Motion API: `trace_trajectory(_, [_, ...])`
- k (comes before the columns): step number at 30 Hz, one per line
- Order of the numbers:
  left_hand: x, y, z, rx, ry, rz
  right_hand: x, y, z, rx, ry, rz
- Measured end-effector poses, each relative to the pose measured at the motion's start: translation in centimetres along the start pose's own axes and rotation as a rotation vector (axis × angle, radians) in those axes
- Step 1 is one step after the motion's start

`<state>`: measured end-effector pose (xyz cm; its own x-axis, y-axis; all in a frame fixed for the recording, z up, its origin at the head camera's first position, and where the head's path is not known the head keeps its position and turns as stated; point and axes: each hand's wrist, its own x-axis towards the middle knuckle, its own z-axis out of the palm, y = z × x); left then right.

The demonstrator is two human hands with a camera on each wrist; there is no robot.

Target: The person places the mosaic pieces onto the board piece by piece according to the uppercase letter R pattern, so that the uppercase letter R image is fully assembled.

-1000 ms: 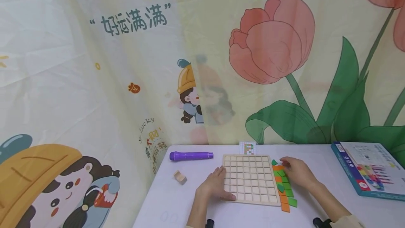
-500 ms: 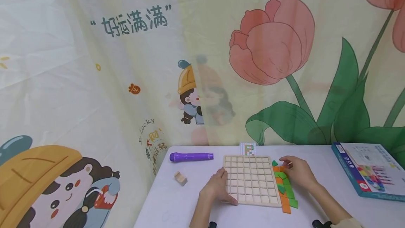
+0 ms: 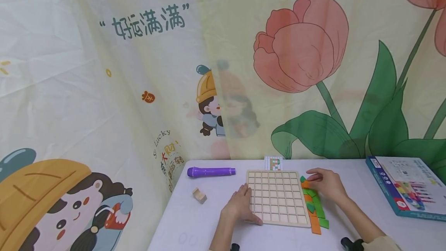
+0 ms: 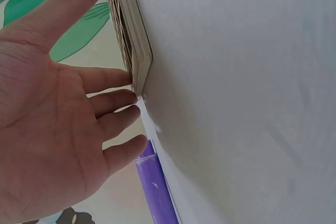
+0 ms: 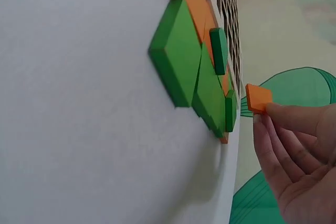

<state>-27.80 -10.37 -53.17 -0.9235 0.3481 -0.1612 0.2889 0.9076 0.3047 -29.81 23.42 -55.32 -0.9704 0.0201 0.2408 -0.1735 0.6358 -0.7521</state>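
With the right hand (image 5: 299, 156) pinching the orange tile (image 5: 259, 98) above the loose tiles (image 5: 181, 56), grip its edge only; steady the board (image 3: 278, 198), left of the grip, with the left hand (image 3: 237, 206), fingers extended.

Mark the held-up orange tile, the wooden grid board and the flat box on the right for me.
Orange tile (image 5: 259, 98): right wrist view, on its broad face.
Wooden grid board (image 3: 280, 198): head view, near the middle of its grid.
Flat box (image 3: 411, 187): head view, on its printed top.
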Motion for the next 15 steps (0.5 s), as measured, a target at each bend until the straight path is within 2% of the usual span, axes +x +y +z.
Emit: trace_trajectory(15, [-0.1,-0.1,0.2,0.015,0.0,0.014,1.4,-1.2,2.0,0.066,-0.032,0.064])
